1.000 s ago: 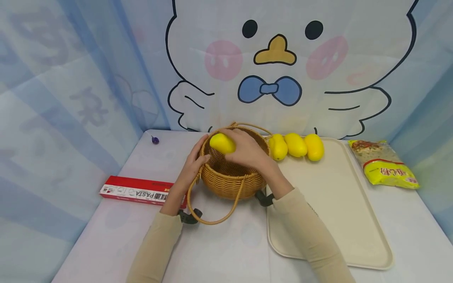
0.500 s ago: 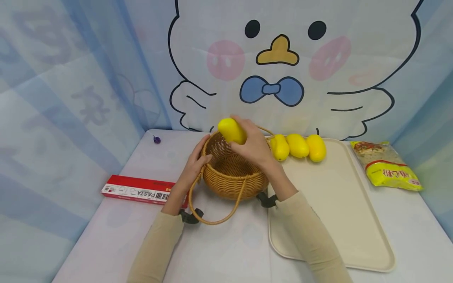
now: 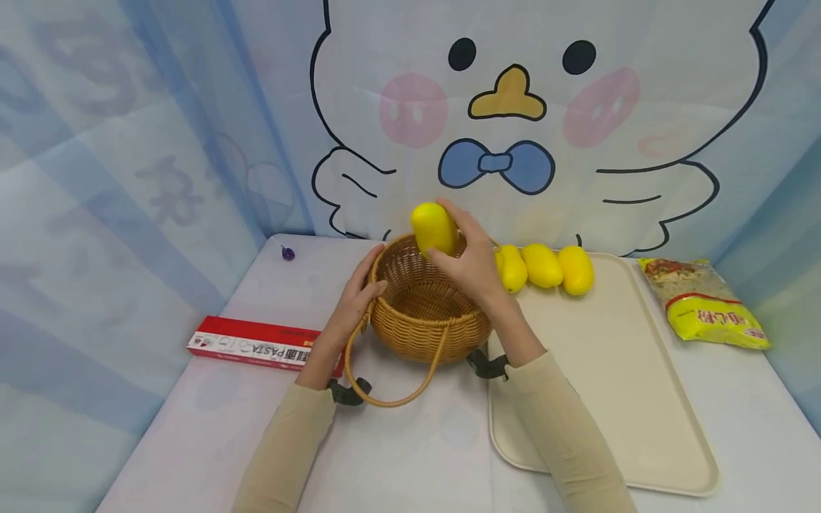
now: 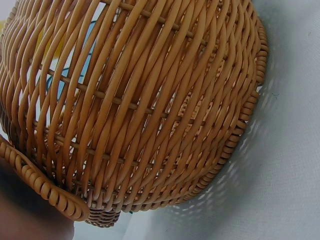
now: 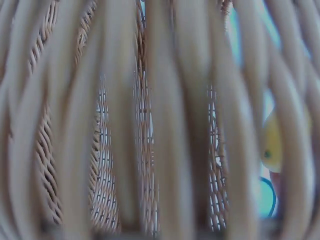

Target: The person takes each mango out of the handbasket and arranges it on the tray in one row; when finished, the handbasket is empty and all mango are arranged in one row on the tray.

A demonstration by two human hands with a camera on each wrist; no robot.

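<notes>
My right hand pinches a yellow mango between thumb and fingers, just above the far rim of a round wicker basket. No fruit shows on the visible part of the basket's floor. At the basket's left rim, my left hand grips with its thumb over the edge. One long handle of the basket hangs down toward the front. The left wrist view is filled by the basket's woven wall. Through blurred cane strands in the right wrist view, part of the yellow mango shows.
A cream tray lies to the right, with three more mangoes at its far left end. Beyond it is a yellow food bag. A red pasta box and a small purple object lie left.
My right hand has lifted the mango from inside the basket's opening up and to the right, tilting it more upright. The left hand stays on the rim.
</notes>
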